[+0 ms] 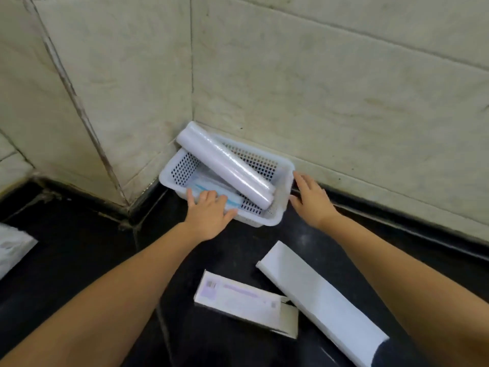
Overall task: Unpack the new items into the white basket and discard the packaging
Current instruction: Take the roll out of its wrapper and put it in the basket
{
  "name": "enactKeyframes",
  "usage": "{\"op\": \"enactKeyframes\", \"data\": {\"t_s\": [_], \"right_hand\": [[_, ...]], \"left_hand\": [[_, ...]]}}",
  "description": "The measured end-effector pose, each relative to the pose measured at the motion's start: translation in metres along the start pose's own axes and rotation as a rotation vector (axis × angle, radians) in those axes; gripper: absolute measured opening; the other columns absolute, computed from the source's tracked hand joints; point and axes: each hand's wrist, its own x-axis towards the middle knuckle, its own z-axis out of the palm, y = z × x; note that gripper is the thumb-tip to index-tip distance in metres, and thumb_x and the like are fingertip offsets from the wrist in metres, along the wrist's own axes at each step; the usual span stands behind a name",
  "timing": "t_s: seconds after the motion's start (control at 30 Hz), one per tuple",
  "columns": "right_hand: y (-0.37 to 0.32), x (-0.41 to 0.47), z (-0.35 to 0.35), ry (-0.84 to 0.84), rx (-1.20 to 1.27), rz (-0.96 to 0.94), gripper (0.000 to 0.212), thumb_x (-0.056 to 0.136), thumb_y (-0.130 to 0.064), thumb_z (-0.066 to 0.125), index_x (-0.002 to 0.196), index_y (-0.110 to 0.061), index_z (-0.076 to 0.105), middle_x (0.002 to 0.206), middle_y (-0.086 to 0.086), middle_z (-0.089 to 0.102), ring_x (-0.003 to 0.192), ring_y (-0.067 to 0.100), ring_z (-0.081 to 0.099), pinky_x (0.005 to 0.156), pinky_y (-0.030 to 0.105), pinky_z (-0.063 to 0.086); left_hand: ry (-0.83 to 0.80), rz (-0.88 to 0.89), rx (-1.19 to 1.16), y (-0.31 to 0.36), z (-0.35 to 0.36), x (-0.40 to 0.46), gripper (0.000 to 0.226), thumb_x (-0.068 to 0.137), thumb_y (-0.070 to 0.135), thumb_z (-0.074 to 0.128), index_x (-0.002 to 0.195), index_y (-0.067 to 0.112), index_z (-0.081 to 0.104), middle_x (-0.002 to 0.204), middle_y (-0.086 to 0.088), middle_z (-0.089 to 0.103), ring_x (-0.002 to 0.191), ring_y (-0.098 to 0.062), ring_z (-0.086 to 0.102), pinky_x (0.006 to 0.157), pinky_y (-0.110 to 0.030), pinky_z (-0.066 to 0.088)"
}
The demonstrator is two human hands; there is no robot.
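Single head view, looking steeply down, close over counter corner

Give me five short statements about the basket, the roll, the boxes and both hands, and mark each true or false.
1. The white basket sits in the corner where two tiled walls meet. True.
2. The wrapped white roll stands upright beside the basket. False: it lies slanted in the basket, one end over the rim.
3. The left hand rests on the basket's near rim. True.
4. The right hand holds the long white box. False: that box lies on the dark counter; the hand is open beside the basket.
5. The shorter printed box lies with an end flap open. True.
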Motion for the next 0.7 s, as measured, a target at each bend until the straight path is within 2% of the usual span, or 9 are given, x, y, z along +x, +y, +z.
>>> {"op": "enactKeyframes", "data": {"t_s": [0.1,0.2,0.3,0.47,0.7], "right_hand": [[0.062,-0.062,-0.015,0.082,0.037,0.145,0.056,0.097,-0.03,0.04,0.148,-0.017,0.02,0.154,0.01,0.027,0.141,0.028,0.026,0.114,0.046,0.028],[0.121,-0.127,-0.025,0.125,0.059,0.292,0.053,0.097,-0.029,0.04,0.146,-0.016,0.026,0.151,0.009,0.032,0.137,0.028,0.033,0.109,0.043,0.033],[0.18,-0.196,-0.03,0.14,0.083,0.439,0.05,0.097,-0.03,0.039,0.145,-0.016,0.029,0.15,0.008,0.033,0.135,0.027,0.035,0.108,0.043,0.035],[0.282,-0.308,-0.034,0.184,0.091,0.623,0.046,0.097,-0.03,0.04,0.14,-0.015,0.038,0.147,0.009,0.037,0.132,0.028,0.038,0.105,0.041,0.037],[0.416,-0.435,-0.051,0.22,0.005,0.823,0.043,0.094,-0.028,0.044,0.136,-0.016,0.043,0.145,0.01,0.04,0.129,0.031,0.041,0.103,0.043,0.037]], "left_hand": [[0.093,0.15,0.031,0.054,-0.003,-0.001,0.047,0.093,0.049,0.033,0.128,0.02,0.046,0.133,-0.006,0.049,0.128,-0.024,0.036,0.112,-0.058,0.007],[0.095,0.33,-0.042,0.136,0.001,-0.007,0.044,0.093,0.048,0.035,0.126,0.022,0.048,0.129,-0.004,0.052,0.125,-0.023,0.04,0.113,-0.053,0.014],[0.02,0.491,-0.107,0.223,0.018,-0.022,0.042,0.094,0.046,0.036,0.126,0.022,0.048,0.129,-0.003,0.053,0.126,-0.022,0.041,0.115,-0.05,0.013],[-0.077,0.723,-0.085,0.36,0.056,-0.061,0.04,0.094,0.046,0.035,0.123,0.022,0.05,0.123,-0.002,0.055,0.122,-0.023,0.043,0.114,-0.047,0.015],[-0.232,0.827,-0.076,0.531,0.123,-0.128,0.042,0.094,0.047,0.035,0.124,0.022,0.049,0.124,-0.003,0.055,0.122,-0.023,0.044,0.113,-0.044,0.022]]}}
